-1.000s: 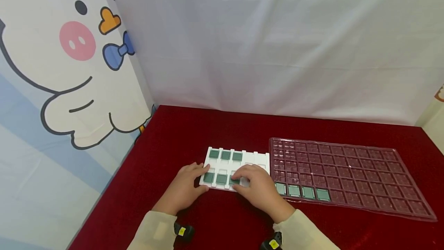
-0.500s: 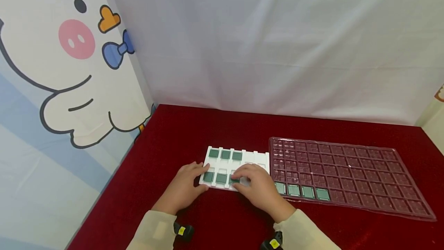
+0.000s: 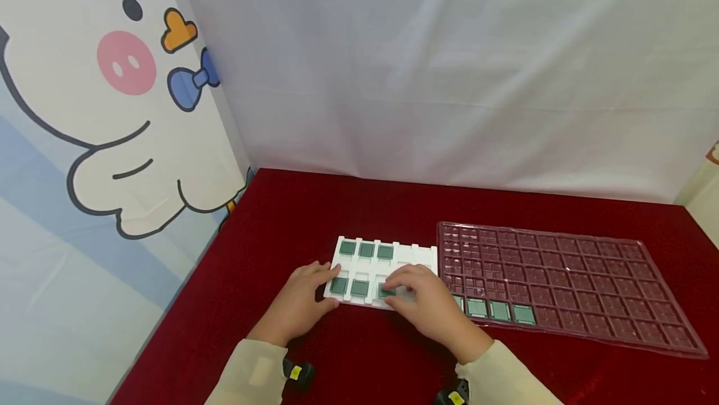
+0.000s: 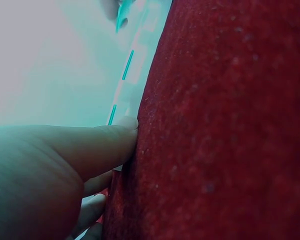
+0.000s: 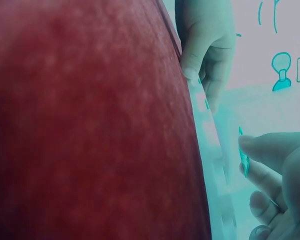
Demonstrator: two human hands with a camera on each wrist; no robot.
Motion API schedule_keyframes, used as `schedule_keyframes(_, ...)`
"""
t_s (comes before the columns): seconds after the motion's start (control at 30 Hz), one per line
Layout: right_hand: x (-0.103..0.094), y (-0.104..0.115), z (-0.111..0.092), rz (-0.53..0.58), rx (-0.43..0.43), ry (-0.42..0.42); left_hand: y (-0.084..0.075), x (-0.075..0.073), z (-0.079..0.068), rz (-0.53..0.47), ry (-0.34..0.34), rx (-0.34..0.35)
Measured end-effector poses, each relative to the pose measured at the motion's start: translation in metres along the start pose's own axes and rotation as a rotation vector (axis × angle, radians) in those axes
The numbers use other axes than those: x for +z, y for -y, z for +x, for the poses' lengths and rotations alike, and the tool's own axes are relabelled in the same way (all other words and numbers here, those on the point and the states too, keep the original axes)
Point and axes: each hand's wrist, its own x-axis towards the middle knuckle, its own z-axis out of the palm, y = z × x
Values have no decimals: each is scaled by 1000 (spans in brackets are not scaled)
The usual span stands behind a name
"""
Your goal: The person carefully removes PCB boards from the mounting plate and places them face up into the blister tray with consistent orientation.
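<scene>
A white slotted tray [image 3: 367, 270] lies on the red cloth with green square chips in two rows. My left hand [image 3: 300, 299] grips its left end, thumb at the near corner [image 4: 121, 127] and forefinger along the side. Between thumb and fingertips, my right hand [image 3: 421, 296] pinches a green chip [image 5: 244, 154]. That chip stands tilted over the near row in the right wrist view, to the right of two seated chips. Three chips [image 3: 366, 249] sit in the far row. The right hand hides part of the tray's right end.
To the right lies a large clear compartment tray [image 3: 562, 280], with several green chips [image 3: 500, 311] in its near row, one partly behind the right hand. A white curtain [image 3: 449, 80] hangs behind the table, and a cartoon-printed cloth [image 3: 84, 143] stands at the left.
My right hand has moved slightly to the right with the pinched chip, showing more of the tray slot. My left hand keeps its hold on the tray's left end.
</scene>
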Motion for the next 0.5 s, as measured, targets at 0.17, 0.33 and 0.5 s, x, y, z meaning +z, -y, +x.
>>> schedule_keyframes(0.17,-9,1,-6,-11,29,-6,-1,0,0,1,1,-7)
schedule_keyframes(0.33,-14,-1,-12,-29,67,-11,0,1,0,3,1,-8)
schedule_keyframes(0.5,-18,-5,-17,-35,58,-35,-1,1,0,4,-2,-8)
